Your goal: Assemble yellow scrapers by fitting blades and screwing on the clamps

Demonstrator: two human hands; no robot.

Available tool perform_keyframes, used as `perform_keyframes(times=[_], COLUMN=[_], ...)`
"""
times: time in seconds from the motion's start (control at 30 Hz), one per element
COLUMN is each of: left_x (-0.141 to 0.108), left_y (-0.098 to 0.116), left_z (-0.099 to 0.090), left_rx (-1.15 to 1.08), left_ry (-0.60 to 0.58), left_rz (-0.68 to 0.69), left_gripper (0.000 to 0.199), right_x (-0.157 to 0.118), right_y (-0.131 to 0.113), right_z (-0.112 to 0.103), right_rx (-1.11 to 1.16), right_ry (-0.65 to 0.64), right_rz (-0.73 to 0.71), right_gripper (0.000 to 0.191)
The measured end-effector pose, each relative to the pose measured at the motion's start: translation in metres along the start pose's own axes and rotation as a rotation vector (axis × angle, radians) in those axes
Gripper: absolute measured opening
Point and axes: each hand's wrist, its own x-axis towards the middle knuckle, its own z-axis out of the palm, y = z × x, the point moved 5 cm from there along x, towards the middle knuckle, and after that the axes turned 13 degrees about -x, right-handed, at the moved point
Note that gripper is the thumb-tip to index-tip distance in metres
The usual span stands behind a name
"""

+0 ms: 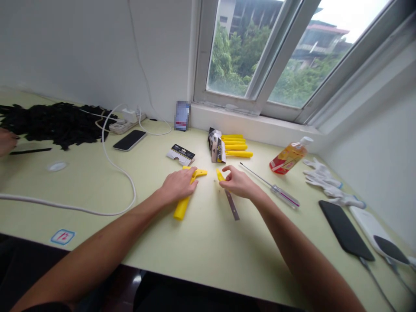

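Observation:
My left hand (180, 184) is closed around a yellow handle (182, 209) with a side arm that points right, resting on the table. My right hand (238, 182) has its thumb and index finger curled and apart, beside a small yellow piece (220, 174); whether it touches that piece is unclear. Below the right hand lies a dark metal strip (232, 205) with holes. A tiny screw-like part (215, 180) sits between the hands. Packaged yellow-handled tools (235, 146) lie behind, near a black-and-white card (181, 154). A screwdriver (283, 195) with a clear handle lies to the right.
Behind are a power strip (125, 123), a phone (130, 140) and a leaning phone (182, 115). At left, a person's hand (7, 141) is near black strips (61, 123). A bottle (290, 156), gloves (325, 180) and a dark device (346, 229) stand or lie right.

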Motion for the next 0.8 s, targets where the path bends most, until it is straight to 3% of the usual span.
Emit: perform_keyframes(times=[0.13,0.27,0.4,0.53,0.63,0.73,0.8], left_x=[-0.003,-0.002,0.003,0.003,-0.005,-0.013,-0.012], left_y=[0.004,0.011,0.014,0.016,0.033,0.055,0.063], left_z=[0.002,0.005,0.008,0.001,-0.007,0.0,0.01], left_rx=[0.002,-0.026,-0.033,-0.007,0.028,0.053,0.063], left_ry=[0.016,0.027,0.039,0.084,0.105,-0.022,-0.112], left_rz=[-0.038,-0.032,-0.026,-0.023,0.173,0.446,0.499], left_gripper=[0.034,0.033,0.033,0.036,0.039,0.043,0.047], right_x=[-0.028,-0.06,-0.072,-0.078,-0.091,-0.104,-0.111], right_y=[0.039,0.064,0.055,0.027,0.011,0.015,0.024], right_z=[-0.006,0.012,0.026,0.019,0.021,0.033,0.04], right_rx=[0.128,0.023,-0.004,-0.151,-0.233,-0.252,-0.251], right_ry=[0.038,0.004,0.061,0.255,0.309,0.279,0.262], right_rz=[0.077,0.109,0.085,-0.05,-0.26,-0.362,-0.363], right_gripper=[0.046,0.042,0.038,0.035,0.035,0.042,0.046])
